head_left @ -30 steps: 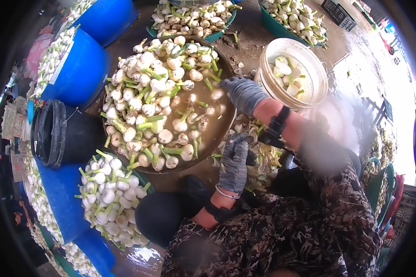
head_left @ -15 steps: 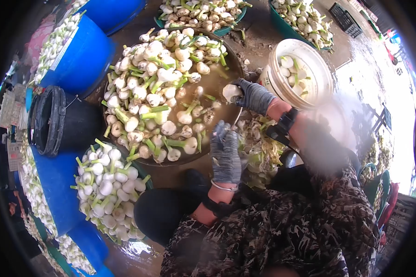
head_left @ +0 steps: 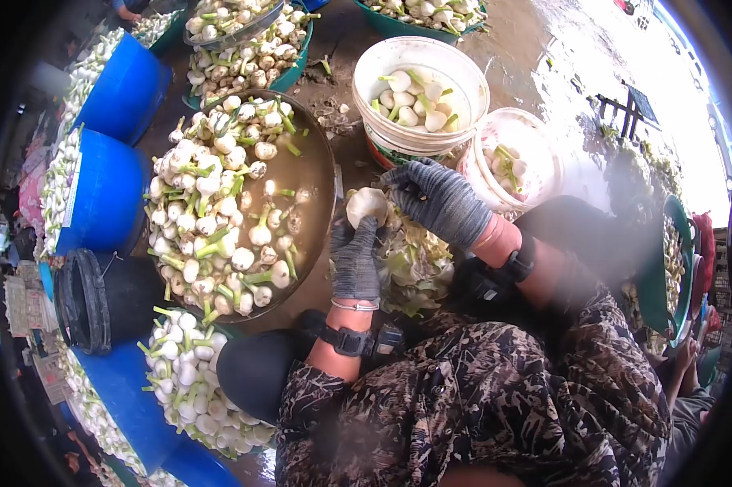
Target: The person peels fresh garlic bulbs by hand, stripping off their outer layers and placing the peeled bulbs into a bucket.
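A pale garlic bulb (head_left: 367, 206) is in the gloved fingers of my left hand (head_left: 355, 266), between the wide basin and the peelings. Just right of it, my right hand (head_left: 443, 199), also gloved, has its fingers curled together below the white bucket; what they hold, if anything, is too small to tell. The round basin (head_left: 331, 188) on the left holds murky water and many bulbs with green stems. Peeled bulbs lie in water in the white bucket (head_left: 362, 89). Peelings (head_left: 418, 272) are heaped below my hands.
A second white bucket (head_left: 554, 166) stands to the right with bulbs inside. Left are a black bucket (head_left: 122, 300), blue tubs (head_left: 106, 191) and a heap of white bulbs (head_left: 189, 373). Green tubs (head_left: 301, 61) are behind. Another person's arm (head_left: 684, 365) shows at the right edge.
The view has shifted right. The bulb picked up from the basin by my right hand is now in my left hand, and both hands have come together beside the basin.
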{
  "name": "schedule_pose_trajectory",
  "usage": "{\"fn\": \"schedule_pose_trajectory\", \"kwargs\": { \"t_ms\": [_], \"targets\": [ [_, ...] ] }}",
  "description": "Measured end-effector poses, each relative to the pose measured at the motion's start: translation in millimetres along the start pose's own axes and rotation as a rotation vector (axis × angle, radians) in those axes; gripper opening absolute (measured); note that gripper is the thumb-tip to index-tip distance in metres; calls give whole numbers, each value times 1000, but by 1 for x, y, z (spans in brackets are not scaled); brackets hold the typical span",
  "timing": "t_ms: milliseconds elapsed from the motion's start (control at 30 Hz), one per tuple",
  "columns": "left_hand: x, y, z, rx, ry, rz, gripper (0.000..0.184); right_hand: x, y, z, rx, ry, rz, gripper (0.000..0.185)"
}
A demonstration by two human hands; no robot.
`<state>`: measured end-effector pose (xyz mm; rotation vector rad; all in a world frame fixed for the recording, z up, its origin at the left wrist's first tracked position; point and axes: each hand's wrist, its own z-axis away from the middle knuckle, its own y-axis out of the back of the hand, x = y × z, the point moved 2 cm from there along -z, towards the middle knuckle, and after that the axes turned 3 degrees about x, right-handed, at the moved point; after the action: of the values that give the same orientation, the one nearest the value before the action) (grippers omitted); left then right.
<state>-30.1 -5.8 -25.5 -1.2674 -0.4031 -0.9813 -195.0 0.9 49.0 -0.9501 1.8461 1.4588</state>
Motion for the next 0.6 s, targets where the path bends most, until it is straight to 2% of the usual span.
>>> {"fn": "schedule_pose_trajectory", "kwargs": {
  "t_ms": [67, 100, 167, 267, 367, 433, 500, 533, 567, 600],
  "targets": [
    [-3, 4, -4, 47, -65, -195, 37, 2, -1, 0, 161, 90, 129, 12],
    [-1, 1, -5, 42, -61, -204, 37, 2, -2, 0, 169, 84, 125, 12],
    [6, -4, -4, -31, -152, -537, 36, -1, -5, 1, 142, 148, 279, 11],
    [12, -7, 3, -45, -168, -652, 37, 0, -10, 1, 133, 149, 347, 10],
    [14, -11, 7, -16, -138, -554, 30, 3, -15, -2, 123, 116, 349, 10],
    [14, -3, 5, -49, -79, -526, 33, 7, -14, -3, 132, 95, 323, 11],
    [15, -1, 7, -112, -51, -270, 41, 15, -12, -6, 50, -79, 19, 11],
    [14, 6, 4, -164, -75, -266, 44, 24, -12, -8, 61, -151, -52, 13],
    [14, 9, 6, -165, -73, -266, 44, 32, -7, -11, 57, -231, -48, 13],
    [19, 4, 9, -180, -14, -125, 45, 36, -2, -13, 30, -264, 39, 13]
  ]
}}
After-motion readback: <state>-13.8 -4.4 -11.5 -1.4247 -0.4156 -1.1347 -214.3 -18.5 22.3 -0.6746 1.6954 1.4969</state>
